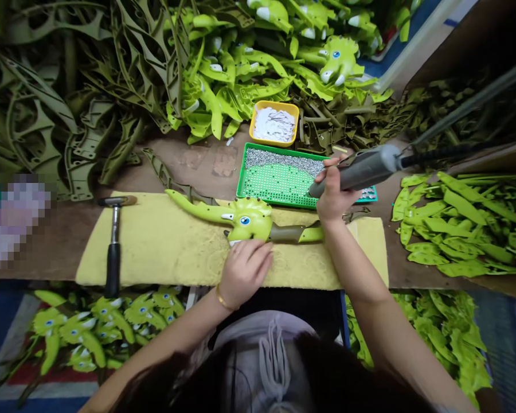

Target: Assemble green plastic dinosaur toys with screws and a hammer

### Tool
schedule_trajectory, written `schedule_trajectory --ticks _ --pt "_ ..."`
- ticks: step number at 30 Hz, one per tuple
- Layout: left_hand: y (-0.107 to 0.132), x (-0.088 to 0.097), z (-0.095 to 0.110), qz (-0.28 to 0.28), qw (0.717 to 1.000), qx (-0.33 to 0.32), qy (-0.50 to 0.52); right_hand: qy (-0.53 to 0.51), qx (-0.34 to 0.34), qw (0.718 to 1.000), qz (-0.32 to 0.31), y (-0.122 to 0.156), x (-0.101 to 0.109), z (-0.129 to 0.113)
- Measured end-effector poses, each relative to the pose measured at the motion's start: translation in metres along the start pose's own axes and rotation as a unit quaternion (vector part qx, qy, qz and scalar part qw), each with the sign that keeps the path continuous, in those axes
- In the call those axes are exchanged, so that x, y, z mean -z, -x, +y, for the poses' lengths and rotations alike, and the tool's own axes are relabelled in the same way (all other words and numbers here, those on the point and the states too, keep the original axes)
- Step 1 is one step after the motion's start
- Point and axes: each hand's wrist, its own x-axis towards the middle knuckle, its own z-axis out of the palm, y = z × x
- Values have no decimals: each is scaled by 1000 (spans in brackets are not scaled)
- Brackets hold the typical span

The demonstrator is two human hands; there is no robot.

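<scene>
right hand [337, 194] on a grey cylindrical power screwdriver [367, 168], left hand [245, 272] at a lime-green horned dinosaur-head toy with a blue eye [260, 217].

the right hand's fingers were wrapped around the screwdriver, its tip pointing down-left over the near right part of a green perforated plastic tray [273, 184] strewn with small silvery metal pieces [284, 158]. the left hand's fingers were bent and close together at the toy's near edge; whether they pinched it could not be told. the toy lay across the far part of a yellow cloth pad [155, 241], its olive-brown section [286, 232] reaching right toward the right wrist. a black-handled metal hammer [114, 258] rested at the pad's left end, well apart from the left hand. beyond the tray sat a yellow plastic tub [274, 141] of white pieces [274, 123].
</scene>
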Motion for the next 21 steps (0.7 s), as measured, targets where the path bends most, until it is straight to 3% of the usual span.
schedule_trajectory --ticks 2,4,6,8,10,12,16,18,21 --pt "20 10 -8 31 990 117 66 28 -16 999 1 1 0 10" --pt "31 17 -13 49 948 272 158 46 -23 999 5 5 1 14" --pt "31 22 -15 50 856 426 289 50 -25 998 4 8 3 16" --pt "22 26 -11 36 732 532 425 43 -23 999 -6 9 3 17" --pt "9 28 -5 20 631 575 520 33 -19 999 -18 6 4 17" --pt "-3 27 3 31 568 584 578 31 -11 999 -26 1 3 11" --pt "-22 15 18 79 492 589 636 12 18 999 -27 0 -1 -22" --pt "-29 8 21 82 458 604 647 -11 10 998 -57 10 -5 -44" --pt "-33 1 23 64 437 616 652 -46 -42 989 -134 34 -7 -66"
